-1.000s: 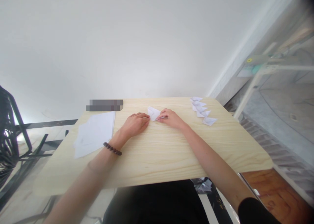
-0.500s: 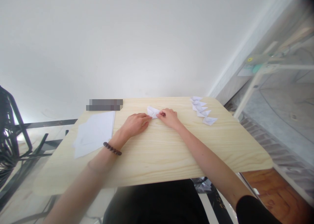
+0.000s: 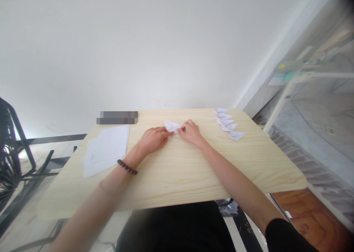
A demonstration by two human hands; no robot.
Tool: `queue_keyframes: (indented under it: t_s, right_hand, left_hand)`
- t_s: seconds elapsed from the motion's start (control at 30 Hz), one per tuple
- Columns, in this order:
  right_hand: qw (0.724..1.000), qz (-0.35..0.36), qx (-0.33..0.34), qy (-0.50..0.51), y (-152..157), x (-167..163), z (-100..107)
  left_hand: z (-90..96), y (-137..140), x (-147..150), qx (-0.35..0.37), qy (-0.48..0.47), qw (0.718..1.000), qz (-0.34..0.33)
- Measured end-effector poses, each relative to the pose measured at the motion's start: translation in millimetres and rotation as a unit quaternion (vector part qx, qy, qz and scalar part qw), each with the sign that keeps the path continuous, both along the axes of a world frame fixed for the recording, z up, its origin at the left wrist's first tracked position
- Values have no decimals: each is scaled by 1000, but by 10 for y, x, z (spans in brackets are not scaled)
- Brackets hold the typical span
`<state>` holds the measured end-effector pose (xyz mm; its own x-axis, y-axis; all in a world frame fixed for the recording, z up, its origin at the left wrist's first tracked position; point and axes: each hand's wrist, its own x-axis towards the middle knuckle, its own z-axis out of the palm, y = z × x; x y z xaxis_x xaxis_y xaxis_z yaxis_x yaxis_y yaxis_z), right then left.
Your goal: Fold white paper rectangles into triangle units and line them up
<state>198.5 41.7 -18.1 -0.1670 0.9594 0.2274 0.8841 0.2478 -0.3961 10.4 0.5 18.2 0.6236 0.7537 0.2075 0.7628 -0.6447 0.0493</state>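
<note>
White unmarked paper piece [image 3: 171, 125] under both hands
</note>
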Motion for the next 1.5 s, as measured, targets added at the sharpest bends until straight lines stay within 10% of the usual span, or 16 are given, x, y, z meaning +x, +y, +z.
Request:
queue_keyframes:
  t_s: [1.07, 1.5]
  right_hand:
    - [999, 4, 26, 25, -54, -4, -26]
    - [976, 72, -78, 191, 108, 200, 38]
  left_hand:
    - [-74, -2, 40, 36, 33, 999, 3]
    - [-49, -18, 61, 33, 35, 999, 12]
